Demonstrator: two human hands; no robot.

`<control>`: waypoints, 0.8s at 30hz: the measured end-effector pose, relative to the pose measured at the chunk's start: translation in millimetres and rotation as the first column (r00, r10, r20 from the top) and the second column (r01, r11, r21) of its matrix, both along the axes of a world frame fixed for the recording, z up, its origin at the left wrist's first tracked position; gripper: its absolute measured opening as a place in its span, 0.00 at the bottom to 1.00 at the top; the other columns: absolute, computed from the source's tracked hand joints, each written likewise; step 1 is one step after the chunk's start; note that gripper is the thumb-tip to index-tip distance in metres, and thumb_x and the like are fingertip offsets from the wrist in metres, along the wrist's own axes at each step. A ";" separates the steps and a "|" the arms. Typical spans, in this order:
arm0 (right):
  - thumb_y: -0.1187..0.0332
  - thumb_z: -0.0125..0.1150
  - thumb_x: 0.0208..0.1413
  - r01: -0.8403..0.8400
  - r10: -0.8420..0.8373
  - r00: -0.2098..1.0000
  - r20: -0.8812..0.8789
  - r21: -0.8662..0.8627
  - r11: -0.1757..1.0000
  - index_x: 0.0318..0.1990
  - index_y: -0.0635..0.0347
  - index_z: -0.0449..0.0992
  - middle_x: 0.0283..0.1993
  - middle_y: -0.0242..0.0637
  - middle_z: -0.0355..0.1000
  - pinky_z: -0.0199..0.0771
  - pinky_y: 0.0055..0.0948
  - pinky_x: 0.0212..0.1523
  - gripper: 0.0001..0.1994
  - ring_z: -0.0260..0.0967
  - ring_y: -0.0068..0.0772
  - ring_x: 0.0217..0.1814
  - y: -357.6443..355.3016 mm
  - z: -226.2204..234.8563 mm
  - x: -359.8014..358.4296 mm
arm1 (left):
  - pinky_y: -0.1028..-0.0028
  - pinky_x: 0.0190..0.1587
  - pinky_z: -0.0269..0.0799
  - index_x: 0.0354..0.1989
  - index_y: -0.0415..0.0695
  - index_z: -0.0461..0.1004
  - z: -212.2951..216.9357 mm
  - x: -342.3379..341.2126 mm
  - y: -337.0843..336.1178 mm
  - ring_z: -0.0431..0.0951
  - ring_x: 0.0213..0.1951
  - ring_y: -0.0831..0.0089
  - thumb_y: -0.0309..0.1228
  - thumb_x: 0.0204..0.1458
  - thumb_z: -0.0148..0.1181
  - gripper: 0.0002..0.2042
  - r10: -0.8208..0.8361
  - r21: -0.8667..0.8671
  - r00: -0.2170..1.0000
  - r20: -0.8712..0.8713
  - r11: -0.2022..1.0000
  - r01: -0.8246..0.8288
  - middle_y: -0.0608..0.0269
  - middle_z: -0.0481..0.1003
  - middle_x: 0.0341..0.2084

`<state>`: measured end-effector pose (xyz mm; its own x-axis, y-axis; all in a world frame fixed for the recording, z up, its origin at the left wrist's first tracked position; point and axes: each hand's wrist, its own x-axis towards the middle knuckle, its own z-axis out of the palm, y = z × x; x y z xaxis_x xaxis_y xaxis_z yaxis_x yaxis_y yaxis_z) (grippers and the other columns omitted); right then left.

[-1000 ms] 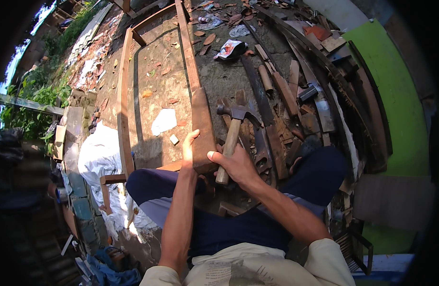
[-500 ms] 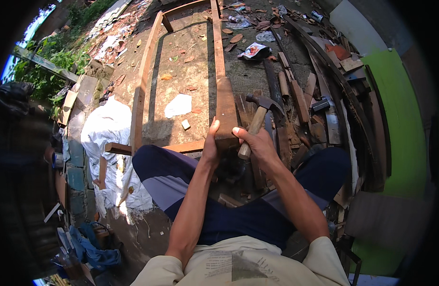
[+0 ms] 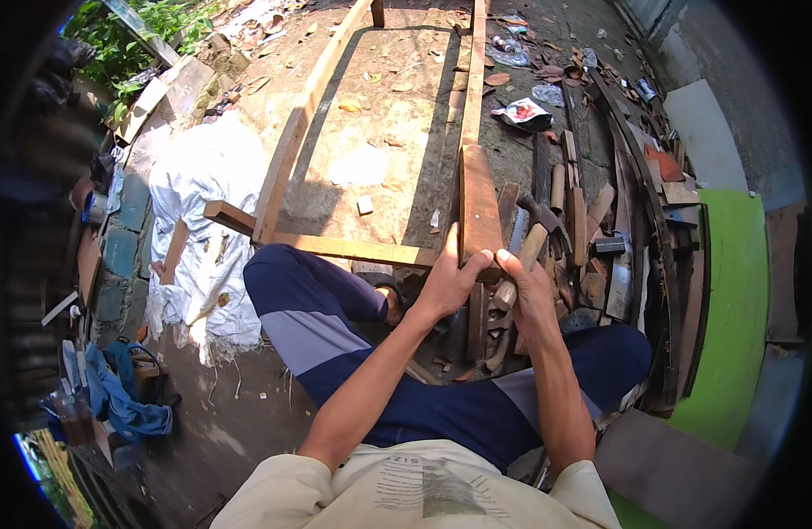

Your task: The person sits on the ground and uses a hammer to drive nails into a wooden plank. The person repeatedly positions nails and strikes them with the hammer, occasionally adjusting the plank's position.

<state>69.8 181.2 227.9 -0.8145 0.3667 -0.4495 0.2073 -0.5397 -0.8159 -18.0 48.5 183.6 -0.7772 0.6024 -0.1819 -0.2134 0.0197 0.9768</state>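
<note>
A large wooden frame lies on the ground in front of me. My left hand grips the near end of a short brown wooden board resting on the frame's near right corner. My right hand is closed around the wooden handle of a claw hammer, whose metal head points away from me just right of the board. My legs in dark blue trousers are folded under both arms.
A pile of wood offcuts and planks lies to the right, beside a green panel. White sacking covers the ground at left, with blue cloth nearer. Litter and leaves are scattered beyond the frame.
The view has shifted, so the frame and hands sit further right and higher. My left hand has closed tighter on the board end. My right hand keeps the hammer, now lower beside the board.
</note>
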 end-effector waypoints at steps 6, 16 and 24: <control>0.64 0.67 0.59 -0.033 0.036 0.997 0.064 -0.054 0.998 0.58 0.68 0.70 0.49 0.38 0.75 0.76 0.30 0.47 0.24 0.75 0.28 0.47 5.5 5.5 1.6 | 0.59 0.69 0.60 0.71 0.21 0.42 7.6 1.0 -2.2 0.66 0.66 0.41 0.50 0.53 0.61 0.51 -0.022 -0.164 0.994 -0.105 0.986 0.004 0.20 0.61 0.63; 0.58 0.67 0.59 0.008 -0.013 0.988 0.153 0.038 0.999 0.47 0.59 0.75 0.37 0.30 0.76 0.75 0.22 0.28 0.17 0.73 0.22 0.31 0.1 13.6 -2.6 | 0.58 0.67 0.64 0.71 0.21 0.40 5.3 0.6 0.3 0.68 0.64 0.36 0.51 0.53 0.61 0.52 -0.014 -0.169 0.987 -0.158 0.986 -0.013 0.17 0.63 0.61; 0.52 0.66 0.62 -0.202 0.173 0.965 0.196 0.136 0.970 0.55 0.64 0.71 0.43 0.37 0.76 0.79 0.27 0.37 0.25 0.75 0.27 0.39 34.2 -7.0 6.7 | 0.57 0.69 0.62 0.73 0.27 0.44 -8.3 -10.7 -9.2 0.65 0.68 0.41 0.67 0.47 0.64 0.61 -0.085 -0.163 0.983 -0.160 0.985 0.059 0.23 0.62 0.64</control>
